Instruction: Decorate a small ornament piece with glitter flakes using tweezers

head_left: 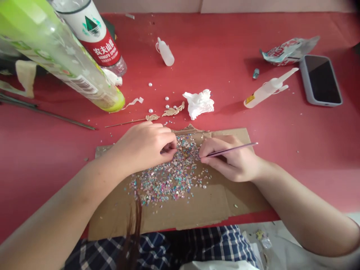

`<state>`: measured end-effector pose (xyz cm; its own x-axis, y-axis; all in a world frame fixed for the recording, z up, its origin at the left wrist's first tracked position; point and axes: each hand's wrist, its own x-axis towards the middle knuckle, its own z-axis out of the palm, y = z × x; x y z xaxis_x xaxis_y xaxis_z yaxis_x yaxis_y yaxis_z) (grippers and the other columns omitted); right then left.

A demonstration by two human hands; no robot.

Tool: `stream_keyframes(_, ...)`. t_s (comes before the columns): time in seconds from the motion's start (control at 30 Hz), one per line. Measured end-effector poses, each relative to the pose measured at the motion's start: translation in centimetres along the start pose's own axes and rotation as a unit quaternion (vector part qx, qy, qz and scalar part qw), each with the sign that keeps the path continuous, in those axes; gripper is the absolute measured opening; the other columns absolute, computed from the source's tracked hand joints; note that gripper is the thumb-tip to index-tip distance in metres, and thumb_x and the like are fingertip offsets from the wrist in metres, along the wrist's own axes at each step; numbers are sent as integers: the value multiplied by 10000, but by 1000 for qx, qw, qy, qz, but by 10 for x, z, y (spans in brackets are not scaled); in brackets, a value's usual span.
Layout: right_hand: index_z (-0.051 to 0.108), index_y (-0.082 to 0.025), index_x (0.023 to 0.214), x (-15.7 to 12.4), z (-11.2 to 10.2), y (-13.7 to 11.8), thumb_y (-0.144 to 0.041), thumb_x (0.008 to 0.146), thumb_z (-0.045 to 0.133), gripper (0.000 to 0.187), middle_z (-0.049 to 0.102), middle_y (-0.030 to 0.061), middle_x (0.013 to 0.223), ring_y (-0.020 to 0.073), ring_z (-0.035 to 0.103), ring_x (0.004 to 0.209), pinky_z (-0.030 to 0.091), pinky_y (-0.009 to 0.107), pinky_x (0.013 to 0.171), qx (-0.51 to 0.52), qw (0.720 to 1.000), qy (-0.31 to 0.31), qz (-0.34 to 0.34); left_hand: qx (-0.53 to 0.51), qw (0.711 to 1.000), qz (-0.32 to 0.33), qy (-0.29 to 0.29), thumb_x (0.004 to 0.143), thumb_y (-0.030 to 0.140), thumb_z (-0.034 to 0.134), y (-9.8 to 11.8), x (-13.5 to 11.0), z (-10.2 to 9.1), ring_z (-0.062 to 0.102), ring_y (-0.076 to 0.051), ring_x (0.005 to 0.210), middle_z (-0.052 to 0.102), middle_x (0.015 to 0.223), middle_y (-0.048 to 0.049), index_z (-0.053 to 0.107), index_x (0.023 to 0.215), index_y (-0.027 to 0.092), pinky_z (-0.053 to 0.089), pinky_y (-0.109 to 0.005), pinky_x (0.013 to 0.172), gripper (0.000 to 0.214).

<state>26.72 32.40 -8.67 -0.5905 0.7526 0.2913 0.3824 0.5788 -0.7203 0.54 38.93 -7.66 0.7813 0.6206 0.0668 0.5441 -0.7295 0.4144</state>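
Note:
My left hand [152,144] is closed above the pile of shell-like chips, its thumb and fingertip pinched around something small at its tip that I cannot make out. Between the fingers of my right hand [229,159] is a thin purple stick-like tool [233,149], slanting up to the right, its working end down by the chips. The glittering multicoloured chips [168,183] lie spread over a piece of brown cardboard [205,206]. Just beyond my left hand are a gold leaf ornament [173,110] and another small leaf piece [152,117] at the end of a thin stem.
At the left stand a tall green-labelled bottle [73,67] and a water bottle [102,48]. White tissue [199,104], several pearl beads [150,111], two small glue bottles [165,52], a torn wrapper [289,50] and a phone [320,80] lie on the red tabletop [225,45].

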Motion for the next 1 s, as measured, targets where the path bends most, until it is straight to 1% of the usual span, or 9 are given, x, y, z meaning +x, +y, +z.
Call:
stream_keyframes(0.1,595,-210,874,2,4,-4,-203,1030,560,160,685,7,734,138,611,638,464,284,592,-38,999,0,-28,18,998,53,3,851,200,618,-4,2,0,540,-152,684,634,679,39,629,720,232,334,-304,718,136)
stream_keyframes(0.2,597,-199,864,4,7,-8,-208,1037,553,178,690,7,732,141,610,642,462,292,608,-56,998,-5,-29,38,993,106,42,875,173,575,-8,-3,4,526,-141,641,609,647,46,569,702,219,333,-312,678,180)
stream_keyframes(0.27,598,-195,863,5,8,-10,-198,1035,553,178,695,8,735,144,622,652,470,294,624,-57,998,-11,-26,51,989,123,65,880,159,573,-9,-6,6,527,-137,625,599,634,53,551,703,219,333,-317,671,189)
stream_keyframes(0.37,601,-193,866,6,9,-10,-188,1030,557,169,694,13,735,150,634,658,476,302,636,-62,998,-17,-25,69,986,127,80,879,149,564,-9,-9,7,522,-135,616,590,627,58,535,701,222,346,-318,675,194)
stream_keyframes(0.57,600,-191,878,6,10,-10,-176,1028,563,155,708,17,740,154,642,664,471,308,637,-64,998,-14,-20,88,985,121,82,891,150,552,-9,-9,8,517,-138,624,592,632,58,526,697,228,361,-310,691,211)
stream_keyframes(0.73,593,-195,871,6,10,-11,-174,1027,562,161,704,6,732,143,612,646,465,306,633,-63,998,-19,-21,91,986,117,78,904,164,539,-10,-9,10,519,-142,629,602,647,42,533,700,230,361,-313,697,214)
stream_keyframes(1.0,601,-197,897,4,11,-10,-172,1020,582,127,716,0,749,146,633,665,483,309,656,-68,997,-15,-25,96,986,112,81,914,162,539,-9,-10,10,502,-143,618,590,645,41,510,692,238,370,-315,689,237)
